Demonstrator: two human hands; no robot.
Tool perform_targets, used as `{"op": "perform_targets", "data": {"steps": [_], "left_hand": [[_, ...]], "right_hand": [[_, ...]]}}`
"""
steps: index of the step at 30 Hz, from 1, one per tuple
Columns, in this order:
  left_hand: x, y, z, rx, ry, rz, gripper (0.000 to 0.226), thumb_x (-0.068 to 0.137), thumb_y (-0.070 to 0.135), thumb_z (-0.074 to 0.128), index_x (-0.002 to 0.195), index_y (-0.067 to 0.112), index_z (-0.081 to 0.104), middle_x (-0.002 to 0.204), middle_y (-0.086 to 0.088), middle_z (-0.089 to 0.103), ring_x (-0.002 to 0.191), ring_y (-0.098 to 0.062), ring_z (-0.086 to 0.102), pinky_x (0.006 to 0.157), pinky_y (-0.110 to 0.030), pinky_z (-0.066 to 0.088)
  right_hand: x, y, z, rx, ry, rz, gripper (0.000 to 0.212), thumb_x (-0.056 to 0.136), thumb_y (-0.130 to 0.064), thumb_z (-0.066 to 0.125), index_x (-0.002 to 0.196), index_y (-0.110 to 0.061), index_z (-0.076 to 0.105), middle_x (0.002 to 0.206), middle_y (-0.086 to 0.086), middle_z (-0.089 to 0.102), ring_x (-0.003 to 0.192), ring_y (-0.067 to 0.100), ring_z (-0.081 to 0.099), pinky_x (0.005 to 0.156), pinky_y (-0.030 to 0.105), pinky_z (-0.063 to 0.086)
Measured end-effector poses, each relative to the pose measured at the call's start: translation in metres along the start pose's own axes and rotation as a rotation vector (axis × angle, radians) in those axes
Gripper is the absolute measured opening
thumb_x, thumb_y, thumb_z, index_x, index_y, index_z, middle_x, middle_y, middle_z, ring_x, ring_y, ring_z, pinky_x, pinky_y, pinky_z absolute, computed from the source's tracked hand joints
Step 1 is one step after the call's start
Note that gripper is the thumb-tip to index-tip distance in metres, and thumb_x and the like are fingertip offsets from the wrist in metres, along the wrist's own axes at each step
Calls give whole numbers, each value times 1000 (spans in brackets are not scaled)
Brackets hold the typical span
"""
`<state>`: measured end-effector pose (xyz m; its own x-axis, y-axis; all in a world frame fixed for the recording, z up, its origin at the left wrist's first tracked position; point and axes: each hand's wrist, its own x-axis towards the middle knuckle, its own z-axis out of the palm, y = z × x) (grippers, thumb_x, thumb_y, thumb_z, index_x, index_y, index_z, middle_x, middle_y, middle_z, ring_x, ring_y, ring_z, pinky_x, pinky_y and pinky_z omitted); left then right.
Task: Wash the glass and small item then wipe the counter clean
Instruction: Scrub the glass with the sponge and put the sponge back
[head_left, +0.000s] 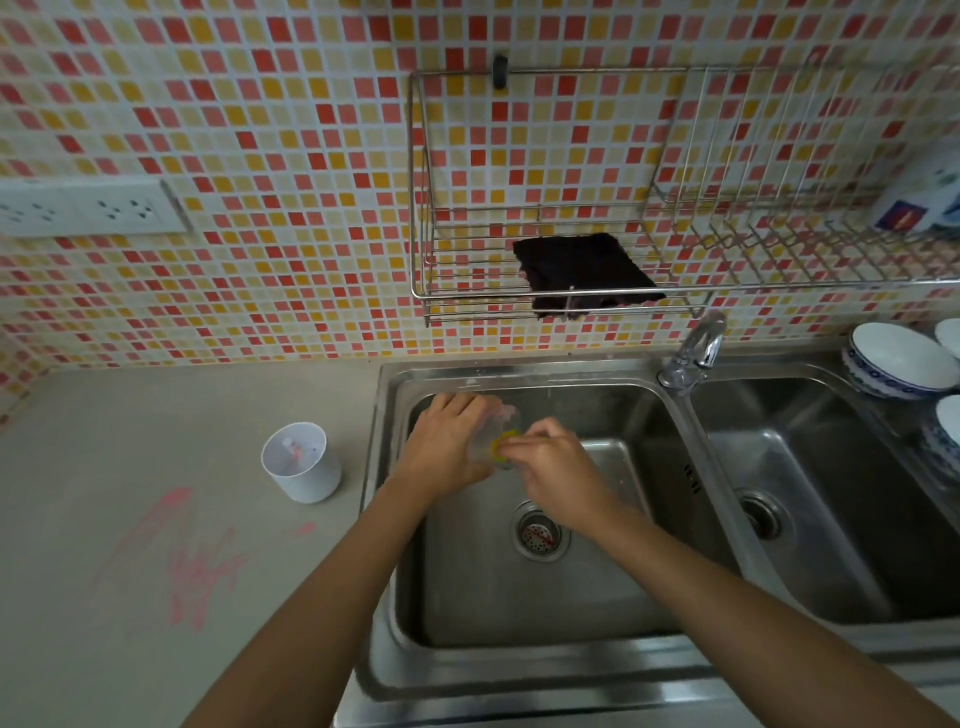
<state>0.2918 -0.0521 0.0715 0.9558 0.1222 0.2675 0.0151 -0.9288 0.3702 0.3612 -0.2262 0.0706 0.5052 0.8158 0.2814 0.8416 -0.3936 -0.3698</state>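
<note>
Glass over the sink, fingers of the left hand curled round it, right hand pinching a yellow sponge against it.

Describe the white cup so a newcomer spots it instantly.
Start at the steel double sink. On the beige counter just left of it stands the white cup, upright. It is plain white and alone there; the blue-patterned bowls sit far right.

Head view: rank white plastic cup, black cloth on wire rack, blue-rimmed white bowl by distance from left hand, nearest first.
1. White plastic cup: counter, left of the left hand.
2. Black cloth: wall rack, above.
3. Blue-rimmed white bowl: far right.
</note>
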Motion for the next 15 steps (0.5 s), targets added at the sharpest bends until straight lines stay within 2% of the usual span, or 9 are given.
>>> {"op": "perform_targets", "data": {"steps": [2, 3, 5, 7, 9, 10, 11, 13, 15], "left_hand": [[1, -4, -2, 0, -35, -1, 76, 62, 38, 82, 129, 20, 51, 125, 0, 58, 114, -25, 50, 95, -42, 45], [1, -6, -1, -2, -55, -3, 78, 62, 39, 82, 130, 20, 50, 127, 1, 57, 117, -24, 49, 97, -41, 44], [3, -9, 2, 4, -88, 7, 80, 62, 43, 82, 132, 24, 48, 129, 3, 55, 119, -21, 47, 100, -39, 42], [7, -9, 6, -4, -110, 16, 80, 63, 44, 81, 132, 26, 46, 129, 4, 55, 120, -20, 47, 102, -35, 40], [11, -6, 7, -30, -118, 14, 80, 64, 40, 82, 134, 24, 46, 130, 4, 54, 120, -20, 45, 101, -29, 36], [14, -4, 8, -39, -121, 15, 80, 63, 39, 82, 134, 24, 46, 129, 4, 55, 120, -20, 46, 100, -29, 35], [17, -4, 9, -49, -125, 14, 80, 63, 38, 81, 133, 25, 46, 129, 4, 55, 120, -21, 46, 101, -30, 37], [21, -5, 9, -56, -149, -4, 80, 61, 40, 79, 132, 28, 45, 128, 6, 55, 120, -20, 47, 100, -34, 40], [22, -9, 9, -37, -174, -9, 80, 60, 44, 77, 132, 30, 44, 129, 7, 54, 121, -21, 47, 100, -38, 40]], "right_hand": [[-2, -4, 6, 239, -12, 150, 28, 88, -12, 63, 110, -26, 72, 98, -6, 71, 90, 9, 46, 80, 10, 37], [-2, -4, 7, 291, -15, 178, 26, 89, -14, 62, 111, -25, 71, 99, -7, 72, 90, 8, 46, 79, 6, 33], [-3, -1, 2, 293, -37, 166, 25, 89, -15, 63, 111, -26, 71, 100, -8, 71, 92, 9, 49, 79, 10, 36], [-3, 5, -7, 147, -58, 72, 27, 87, -12, 65, 109, -26, 72, 102, -7, 71, 94, 13, 52, 81, 25, 46], [0, 14, -13, -30, -54, -34, 34, 76, -4, 74, 103, -24, 73, 102, -11, 72, 91, 21, 57, 73, 39, 51], [1, 21, -14, -82, -37, -70, 39, 70, -1, 78, 101, -23, 73, 101, -12, 72, 89, 23, 59, 68, 41, 52], [2, 24, -17, -101, -20, -92, 42, 66, 1, 79, 100, -23, 73, 101, -13, 72, 88, 25, 59, 67, 41, 52], [2, 22, -19, -64, -25, -91, 38, 72, 1, 75, 103, -21, 73, 105, -11, 72, 90, 23, 57, 72, 39, 52], [1, 17, -15, 52, -70, -28, 31, 85, -6, 65, 112, -20, 71, 113, -9, 70, 95, 19, 52, 84, 27, 47]]}}
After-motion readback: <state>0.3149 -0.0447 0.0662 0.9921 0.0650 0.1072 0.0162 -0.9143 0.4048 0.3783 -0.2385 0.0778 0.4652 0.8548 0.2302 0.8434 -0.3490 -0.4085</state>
